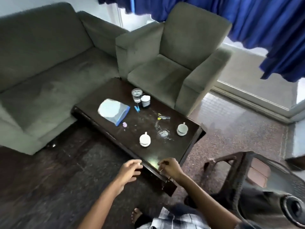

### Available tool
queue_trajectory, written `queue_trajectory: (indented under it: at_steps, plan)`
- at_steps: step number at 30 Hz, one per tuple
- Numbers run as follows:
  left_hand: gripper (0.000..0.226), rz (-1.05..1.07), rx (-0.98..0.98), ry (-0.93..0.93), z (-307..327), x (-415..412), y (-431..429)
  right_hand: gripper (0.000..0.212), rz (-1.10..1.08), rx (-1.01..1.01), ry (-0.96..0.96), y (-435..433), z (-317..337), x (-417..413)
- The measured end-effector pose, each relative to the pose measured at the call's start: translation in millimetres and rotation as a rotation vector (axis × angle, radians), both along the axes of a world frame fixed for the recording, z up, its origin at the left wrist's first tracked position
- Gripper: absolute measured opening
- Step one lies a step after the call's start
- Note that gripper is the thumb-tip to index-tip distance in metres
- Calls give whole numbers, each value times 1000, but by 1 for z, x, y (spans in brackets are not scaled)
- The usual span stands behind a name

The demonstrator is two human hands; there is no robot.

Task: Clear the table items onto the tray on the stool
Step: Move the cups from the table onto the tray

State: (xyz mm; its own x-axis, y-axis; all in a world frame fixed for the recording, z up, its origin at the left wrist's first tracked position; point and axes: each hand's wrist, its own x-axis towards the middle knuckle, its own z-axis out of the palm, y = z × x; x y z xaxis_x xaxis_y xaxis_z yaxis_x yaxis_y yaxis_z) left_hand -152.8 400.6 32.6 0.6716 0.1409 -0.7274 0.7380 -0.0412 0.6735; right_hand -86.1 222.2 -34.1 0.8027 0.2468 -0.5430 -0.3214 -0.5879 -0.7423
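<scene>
So far, from the head view, we judge the task barely begun: everything we can see is on the bench (102,103) and nothing visibly sits on the tray (279,194). We see the dark tray at the lower right, resting on the brown stool (231,164) just beside the bench's near corner.

On the bench we count a glass of water (137,95) at the far side, touching or just beside a dark jar with a white lid (145,100). A clear zip bag (113,109) holding something round and pale lies to the left, a small blue item (137,109) beside it, and a tiny purple piece (124,124) nearer us. Some thin yellow and blue sticks (162,116) lie toward the right. Two white cups on saucers stand closer: one near the middle (145,140), one at the right (182,128). Between them we see a wet spill (163,133).

Our left hand (130,169) hovers at the bench's near edge, fingers loosely curled and holding nothing. Our right hand (170,166) rests over that edge, fingers bent; whether they pinch anything we cannot tell. All items remain to be moved.
</scene>
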Motion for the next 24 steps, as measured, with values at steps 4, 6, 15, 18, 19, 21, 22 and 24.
queue_trajectory:
  at_steps: [4, 6, 15, 18, 19, 21, 22, 24]
  plan:
    - [19, 70, 2, -42, 0, 1, 42, 29, -60, 1, 97, 36, 0, 18]
    - [20, 79, -11, -49, 0, 7, 53, 26, -94, 5, 124, 49, -3, 27]
    - [25, 41, -19, -11, -10, 67, 93, 26, -248, 12, 237, 95, -36, 81]
    - [24, 28, 3, -7, -16, 96, 107, 28, -305, -30, 258, 108, -65, 108]
    - [23, 25, 10, 0, -18, 106, 112, 26, -325, -60, 261, 110, -75, 117]
    - [20, 15, 20, 23, -22, 125, 119, 20, -367, -119, 262, 114, -97, 131]
    - [20, 6, 22, 38, -24, 134, 123, 16, -379, -146, 263, 114, -109, 137]
    - [20, -19, 20, 58, -30, 151, 130, 12, -380, -197, 274, 116, -138, 147]
